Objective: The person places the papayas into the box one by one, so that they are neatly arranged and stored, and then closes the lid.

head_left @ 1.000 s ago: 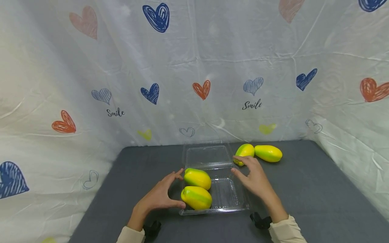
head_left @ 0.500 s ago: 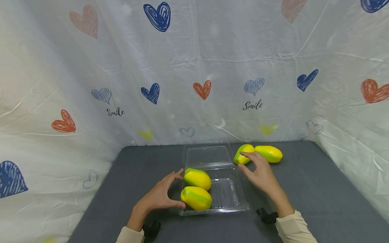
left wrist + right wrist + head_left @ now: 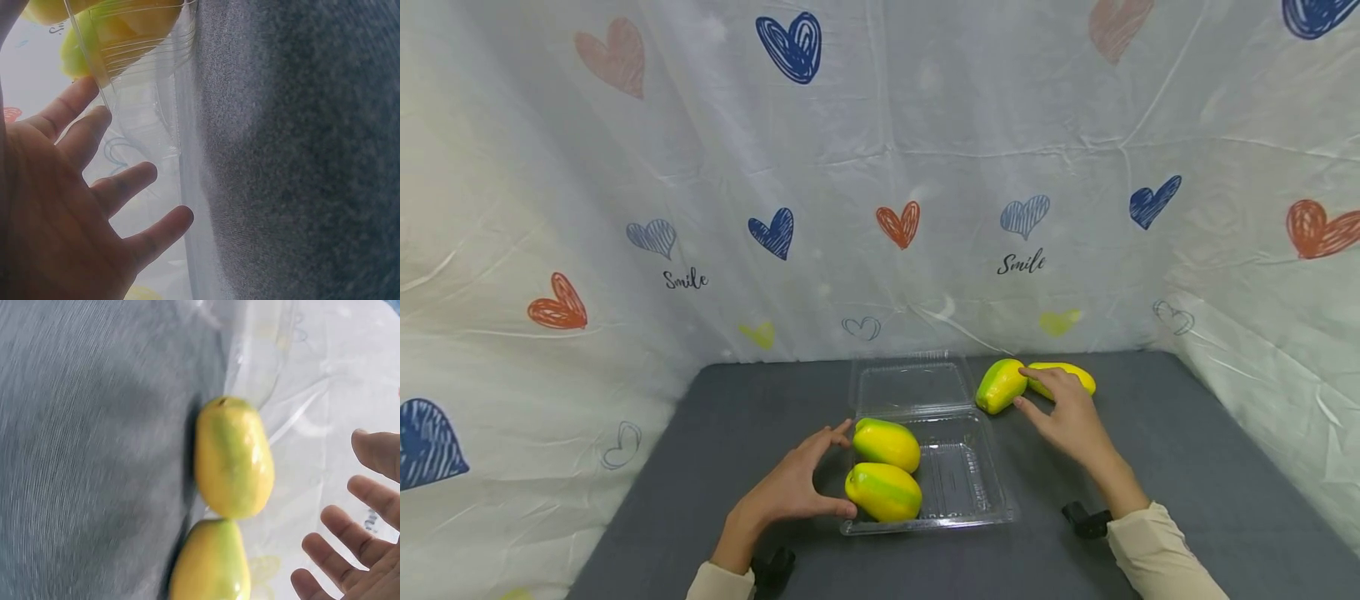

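A clear plastic clamshell box (image 3: 958, 479) lies with its lid (image 3: 913, 387) folded back. Two yellow-green papayas, a rear one (image 3: 886, 444) and a front one (image 3: 883, 492), sit side by side in the left part of its base. My left hand (image 3: 793, 483), fingers spread, rests at the box's left edge; in the left wrist view its fingertips (image 3: 90, 87) touch the clear rim. Over the table at the right, my right hand (image 3: 1067, 417) hovers with fingers apart, holding nothing. Near it lie two more papayas, one (image 3: 1002, 386) and another (image 3: 1081, 375) partly behind the hand.
A dark grey cloth covers the table (image 3: 760, 400). Behind and at both sides hangs a white curtain (image 3: 827, 150) printed with hearts. Each wrist wears a small black camera, one left (image 3: 775, 571) and one right (image 3: 1086, 521).
My right hand has moved to the right, away from the box, passing in front of the nearer loose papaya toward the farther one. The left hand, box and papayas have stayed put.
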Motion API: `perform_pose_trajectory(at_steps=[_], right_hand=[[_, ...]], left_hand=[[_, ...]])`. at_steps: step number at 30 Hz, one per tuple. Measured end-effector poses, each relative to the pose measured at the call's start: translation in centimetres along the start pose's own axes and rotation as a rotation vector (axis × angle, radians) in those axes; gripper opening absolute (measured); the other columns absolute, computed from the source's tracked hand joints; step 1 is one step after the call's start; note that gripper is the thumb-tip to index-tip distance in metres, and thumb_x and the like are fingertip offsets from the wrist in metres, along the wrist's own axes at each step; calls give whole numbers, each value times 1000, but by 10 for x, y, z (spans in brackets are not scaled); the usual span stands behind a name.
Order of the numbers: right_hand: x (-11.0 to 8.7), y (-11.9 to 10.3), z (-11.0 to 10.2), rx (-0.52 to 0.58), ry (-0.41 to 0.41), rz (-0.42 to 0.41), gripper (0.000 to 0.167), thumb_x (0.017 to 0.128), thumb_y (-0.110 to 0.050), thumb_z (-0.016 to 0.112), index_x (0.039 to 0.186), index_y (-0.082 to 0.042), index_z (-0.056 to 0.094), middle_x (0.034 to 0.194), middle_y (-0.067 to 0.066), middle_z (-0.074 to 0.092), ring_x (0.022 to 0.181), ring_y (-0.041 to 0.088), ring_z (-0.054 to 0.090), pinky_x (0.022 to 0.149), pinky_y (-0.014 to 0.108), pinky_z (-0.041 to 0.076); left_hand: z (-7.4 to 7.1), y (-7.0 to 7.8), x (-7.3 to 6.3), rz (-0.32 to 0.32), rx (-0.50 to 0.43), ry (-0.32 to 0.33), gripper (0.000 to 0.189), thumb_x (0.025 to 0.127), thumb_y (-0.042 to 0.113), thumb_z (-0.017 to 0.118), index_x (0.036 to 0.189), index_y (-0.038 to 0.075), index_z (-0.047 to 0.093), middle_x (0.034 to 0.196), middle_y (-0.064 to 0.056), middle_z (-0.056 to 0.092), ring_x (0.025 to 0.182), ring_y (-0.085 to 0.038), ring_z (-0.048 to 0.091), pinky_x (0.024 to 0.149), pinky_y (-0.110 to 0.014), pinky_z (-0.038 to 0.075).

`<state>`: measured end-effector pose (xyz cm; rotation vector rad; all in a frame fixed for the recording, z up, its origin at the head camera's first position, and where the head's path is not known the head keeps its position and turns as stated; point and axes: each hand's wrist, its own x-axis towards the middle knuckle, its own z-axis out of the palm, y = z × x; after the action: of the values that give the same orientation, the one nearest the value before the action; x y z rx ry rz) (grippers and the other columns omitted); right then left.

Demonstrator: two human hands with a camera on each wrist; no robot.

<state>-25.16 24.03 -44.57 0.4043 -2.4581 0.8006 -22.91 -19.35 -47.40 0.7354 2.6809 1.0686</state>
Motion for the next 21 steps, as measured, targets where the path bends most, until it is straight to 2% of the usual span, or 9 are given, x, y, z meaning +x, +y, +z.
perform_pose_trajectory(at_steps=[6,11,15,21], right_hand=[[4,19,-3,-59,-5,29,45,89,-16,79,130,-2,66,126,25,65,117,50,54,94,70,39],[7,35,-6,-123,-51,83,48,91,-20,76,134,-4,64,130,27,61,115,51,52,87,67,39],[9,49,-7,-164,-55,94,50,90,-20,76,135,-3,62,131,28,59,115,52,50,85,67,38],[10,68,-12,-163,-57,136,53,91,-20,76,138,-2,58,138,30,54,120,55,45,85,68,34]], left_hand=[[0,0,0,0,0,1,80,69,60,88,134,27,54,167,15,27,156,-37,22,113,-77,25],[-1,1,0,-5,-3,-1,80,70,60,88,134,27,54,167,16,26,157,-36,23,113,-76,27],[-1,1,0,-8,-5,0,80,70,57,89,135,27,54,167,16,26,157,-36,23,113,-76,27],[-2,1,-1,-10,-9,-5,80,70,55,90,136,27,53,167,16,27,156,-36,23,114,-76,26]])
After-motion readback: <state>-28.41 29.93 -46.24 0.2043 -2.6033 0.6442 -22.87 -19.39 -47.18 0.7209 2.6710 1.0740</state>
